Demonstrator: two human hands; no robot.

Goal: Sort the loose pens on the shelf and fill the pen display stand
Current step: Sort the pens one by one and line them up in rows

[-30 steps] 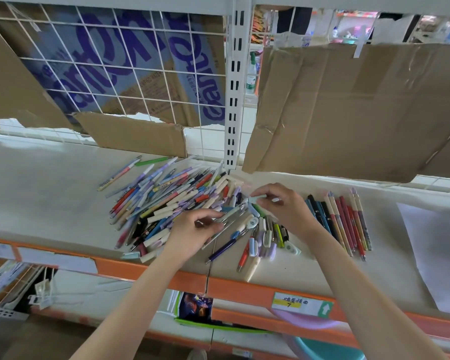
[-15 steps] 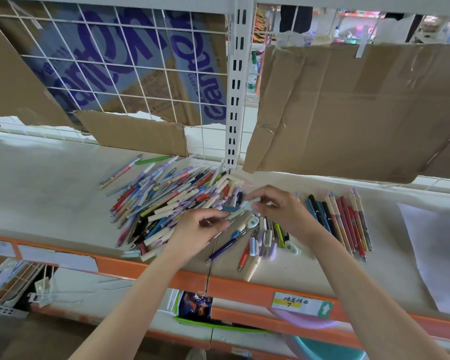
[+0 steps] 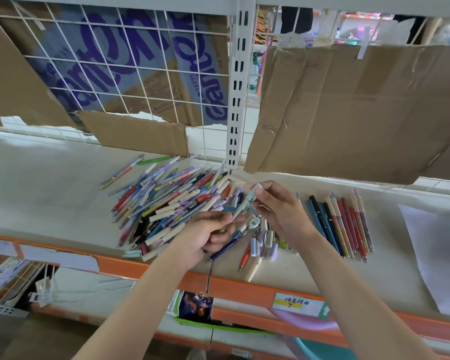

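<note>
A big heap of loose pens in many colours lies on the white shelf. Both hands hold one pale teal pen just above the heap's right edge. My left hand pinches its lower end, and my right hand grips its upper end. A small group of pens lies under the hands. To the right, a neat row of dark blue, cream and red pens lies side by side. No pen display stand is in view.
The shelf's orange front edge carries a yellow-and-white label. Cardboard sheets and a white wire grid close the back, with a white slotted upright between them. A white paper sheet lies far right.
My right hand lifted a pale teal pen off the pile's right edge. My left hand came up from the heap to meet it, and both now hold it.
</note>
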